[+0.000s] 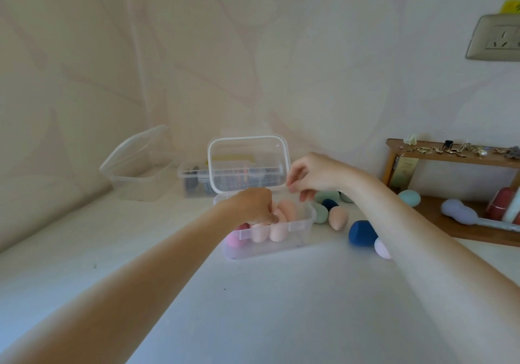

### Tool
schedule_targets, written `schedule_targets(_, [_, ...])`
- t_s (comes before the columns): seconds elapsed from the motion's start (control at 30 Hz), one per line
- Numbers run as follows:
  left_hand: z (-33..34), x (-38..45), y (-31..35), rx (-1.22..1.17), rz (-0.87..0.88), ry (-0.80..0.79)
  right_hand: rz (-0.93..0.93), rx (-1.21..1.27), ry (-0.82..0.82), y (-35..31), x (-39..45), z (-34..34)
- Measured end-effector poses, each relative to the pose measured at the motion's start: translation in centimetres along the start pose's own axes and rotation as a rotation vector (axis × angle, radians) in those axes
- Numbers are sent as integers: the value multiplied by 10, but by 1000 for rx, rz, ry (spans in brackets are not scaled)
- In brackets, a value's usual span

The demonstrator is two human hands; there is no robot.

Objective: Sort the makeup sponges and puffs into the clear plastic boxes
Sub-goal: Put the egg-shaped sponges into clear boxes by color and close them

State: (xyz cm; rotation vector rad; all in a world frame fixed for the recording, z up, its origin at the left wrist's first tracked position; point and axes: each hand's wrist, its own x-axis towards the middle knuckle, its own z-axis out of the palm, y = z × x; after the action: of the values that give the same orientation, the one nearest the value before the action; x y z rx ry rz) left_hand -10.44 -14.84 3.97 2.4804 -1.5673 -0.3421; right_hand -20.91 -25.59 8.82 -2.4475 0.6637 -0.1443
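Left hand (254, 206) is down inside the clear box (305, 224), fingers curled onto the peach sponges (277, 231) packed in there, with a pink one (235, 240) at the left end. Right hand (311, 173) pinches the right edge of the upright lid (247, 164). More sponges lie loose on the white table (253, 307) to the right: peach (337, 217), navy (361, 232), green (320, 213). An empty open box (140, 172) sits far left.
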Motion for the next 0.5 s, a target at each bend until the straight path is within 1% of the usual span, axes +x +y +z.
schedule_targets(0.07, [1,0,1,7,-6,8,70,-224,222,17,4,-8])
schedule_targets(0.1, [1,-1,1,12,-7,10,133,-323,260,27,4,-9])
schedule_targets(0.13, [1,-1,1,17,-3,9,195,-413,247,36,2,-8])
schedule_targets(0.2, [2,-3,1,22,9,6,340,-541,117,52,-3,3])
schedule_targets(0.23, [1,-5,2,23,13,4,371,-570,70,58,-5,9])
schedule_targets(0.3, [0,-7,3,29,19,1,341,-558,62,65,-10,18])
schedule_targets(0.37, [-1,-9,6,40,18,-11,299,-511,116,73,-13,25])
schedule_targets(0.43, [-2,-10,8,88,29,-20,282,-516,189,80,-13,26])
schedule_targets(0.5, [-2,-10,9,136,36,-25,232,-495,297,78,-13,17])
